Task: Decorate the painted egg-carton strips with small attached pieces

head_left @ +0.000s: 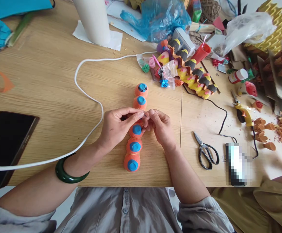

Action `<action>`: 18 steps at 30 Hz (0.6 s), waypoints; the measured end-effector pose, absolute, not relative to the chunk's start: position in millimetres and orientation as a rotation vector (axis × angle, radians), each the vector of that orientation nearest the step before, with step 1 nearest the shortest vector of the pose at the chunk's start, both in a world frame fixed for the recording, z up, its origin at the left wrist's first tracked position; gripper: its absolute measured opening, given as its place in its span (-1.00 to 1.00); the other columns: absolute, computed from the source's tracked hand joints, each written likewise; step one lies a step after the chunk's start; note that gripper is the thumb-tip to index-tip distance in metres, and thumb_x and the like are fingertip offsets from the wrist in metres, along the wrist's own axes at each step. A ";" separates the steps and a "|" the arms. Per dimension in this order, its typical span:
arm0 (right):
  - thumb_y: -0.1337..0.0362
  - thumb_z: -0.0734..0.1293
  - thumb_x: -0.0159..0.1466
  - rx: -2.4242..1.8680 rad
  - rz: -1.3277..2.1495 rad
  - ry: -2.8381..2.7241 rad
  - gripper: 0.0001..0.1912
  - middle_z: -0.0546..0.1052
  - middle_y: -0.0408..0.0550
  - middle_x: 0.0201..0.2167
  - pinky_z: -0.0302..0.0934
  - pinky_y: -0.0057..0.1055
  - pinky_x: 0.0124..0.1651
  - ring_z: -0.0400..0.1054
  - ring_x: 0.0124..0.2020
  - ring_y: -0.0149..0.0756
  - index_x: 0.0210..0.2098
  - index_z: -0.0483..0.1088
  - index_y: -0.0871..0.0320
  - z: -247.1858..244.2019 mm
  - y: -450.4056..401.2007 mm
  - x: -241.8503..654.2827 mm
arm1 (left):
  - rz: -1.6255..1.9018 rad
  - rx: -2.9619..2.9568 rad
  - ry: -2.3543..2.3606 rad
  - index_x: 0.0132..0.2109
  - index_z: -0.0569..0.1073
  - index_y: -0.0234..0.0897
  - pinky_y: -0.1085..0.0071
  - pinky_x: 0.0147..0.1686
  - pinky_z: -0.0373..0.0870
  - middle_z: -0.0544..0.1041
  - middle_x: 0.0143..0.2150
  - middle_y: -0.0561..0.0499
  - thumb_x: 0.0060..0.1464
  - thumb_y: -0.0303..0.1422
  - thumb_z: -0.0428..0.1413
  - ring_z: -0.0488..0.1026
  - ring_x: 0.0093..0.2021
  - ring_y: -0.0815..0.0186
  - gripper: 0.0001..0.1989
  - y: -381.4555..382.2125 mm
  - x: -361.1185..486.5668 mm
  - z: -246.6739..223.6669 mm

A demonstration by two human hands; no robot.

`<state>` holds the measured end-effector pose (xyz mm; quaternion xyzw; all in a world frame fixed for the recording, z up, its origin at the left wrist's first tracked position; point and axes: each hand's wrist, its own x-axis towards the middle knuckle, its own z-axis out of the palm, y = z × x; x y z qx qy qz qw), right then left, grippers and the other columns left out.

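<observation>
A row of orange bumps, each topped with a flattened blue disc, lies lengthwise on the wooden table in front of me. The farthest blue disc carries small dark bits. My left hand and my right hand meet above the middle of the row and hide part of it. Thumb and fingers of both are pinched closed, fingertips nearly touching. Something tiny and dark seems to be between them, too small to name. A dark green bangle circles my left forearm.
Black-handled scissors and a blurred-out device lie to the right. A phone and a white cable lie left. Behind are a painted egg-carton strip, a paper roll and blue plastic. Another person's clothed leg shows right.
</observation>
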<state>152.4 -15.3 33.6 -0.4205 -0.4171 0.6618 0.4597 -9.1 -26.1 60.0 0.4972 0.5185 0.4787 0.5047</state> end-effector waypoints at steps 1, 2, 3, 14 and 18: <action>-0.13 0.47 0.29 -1.033 1.632 -1.026 -0.56 0.47 -0.26 -0.58 0.29 -0.52 -0.51 0.29 -0.62 -0.51 -0.42 0.48 0.12 34.5 -15.5 152.3 | 1.157 1.210 1.255 -0.24 0.73 -0.14 0.36 -0.22 0.61 0.72 -0.30 0.03 0.19 -0.25 0.31 0.64 -0.29 0.24 -0.89 -26.2 -9.3 59.9; -0.12 0.50 0.26 -1.035 1.634 -1.026 -0.57 0.47 -0.27 -0.58 0.30 -0.51 -0.51 0.28 -0.62 -0.51 -0.43 0.47 0.12 35.5 -15.6 152.2 | 1.154 1.220 1.257 -0.23 0.73 -0.13 0.36 -0.22 0.60 0.72 -0.30 0.03 0.18 -0.24 0.32 0.64 -0.29 0.25 -0.88 -26.2 -9.6 59.5; -0.12 0.52 0.23 -1.041 1.633 -1.027 -0.56 0.47 -0.27 -0.59 0.31 -0.51 -0.51 0.26 -0.62 -0.51 -0.43 0.47 0.12 36.4 -15.7 152.1 | 1.150 1.228 1.260 -0.22 0.73 -0.13 0.37 -0.22 0.60 0.72 -0.30 0.03 0.18 -0.23 0.32 0.63 -0.29 0.25 -0.88 -26.2 -10.0 59.0; -0.12 0.53 0.22 -1.085 1.573 -1.019 -0.55 0.46 -0.28 -0.61 0.27 -0.53 -0.52 0.36 -0.62 -0.51 -0.45 0.45 0.13 38.4 -14.6 153.3 | 1.101 1.126 1.240 -0.15 0.74 -0.18 0.45 -0.35 0.45 0.60 -0.42 0.05 0.20 -0.07 0.29 0.50 -0.37 0.34 -0.71 -25.1 -11.6 53.5; -0.09 0.57 0.18 -1.077 1.582 -1.022 -0.56 0.46 -0.28 -0.61 0.28 -0.53 -0.51 0.33 -0.62 -0.52 -0.45 0.46 0.12 37.3 -15.2 152.4 | 1.089 1.086 1.236 -0.21 0.74 -0.18 0.45 -0.40 0.42 0.62 -0.41 0.04 0.15 -0.13 0.33 0.49 -0.41 0.35 -0.77 -24.8 -10.7 52.3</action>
